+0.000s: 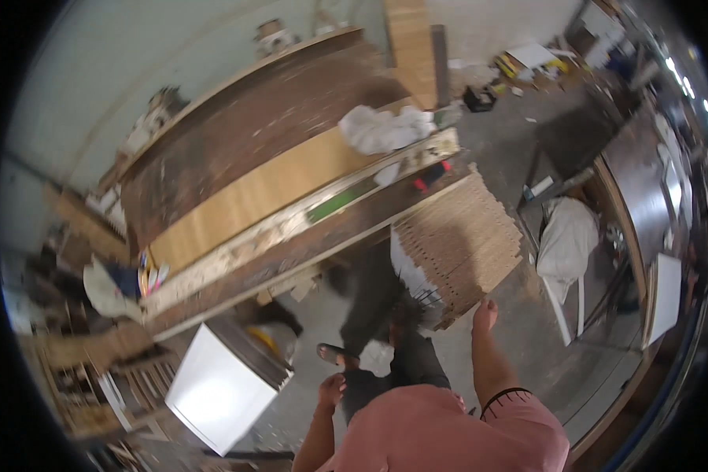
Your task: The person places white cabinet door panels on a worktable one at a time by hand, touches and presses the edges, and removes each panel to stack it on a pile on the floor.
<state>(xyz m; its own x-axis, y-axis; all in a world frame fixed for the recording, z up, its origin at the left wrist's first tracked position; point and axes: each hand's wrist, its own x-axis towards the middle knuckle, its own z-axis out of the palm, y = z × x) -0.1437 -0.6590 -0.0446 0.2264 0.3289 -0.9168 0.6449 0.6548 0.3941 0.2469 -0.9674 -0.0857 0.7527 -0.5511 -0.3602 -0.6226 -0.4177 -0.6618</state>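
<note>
My right hand (486, 315) hangs beside the near right edge of a stack of wooden boards (480, 240) with stepped, toothed ends. Its fingers are loosely bent and nothing shows in them; whether it touches the stack I cannot tell. My left hand (333, 389) is low at my side, between my leg and a stack of white-topped panels (222, 389). No object shows in that hand, and its fingers are loosely bent. The boards stand at the right end of a long workbench (307, 259).
On the workbench lie a long light wooden board (259, 200), a white cloth bundle (385, 130) and a red-and-black tool (431, 176). At the right, a grey-white sack (566, 240) sits by a metal-topped table (649, 189). Wood scraps (145, 385) fill the lower left.
</note>
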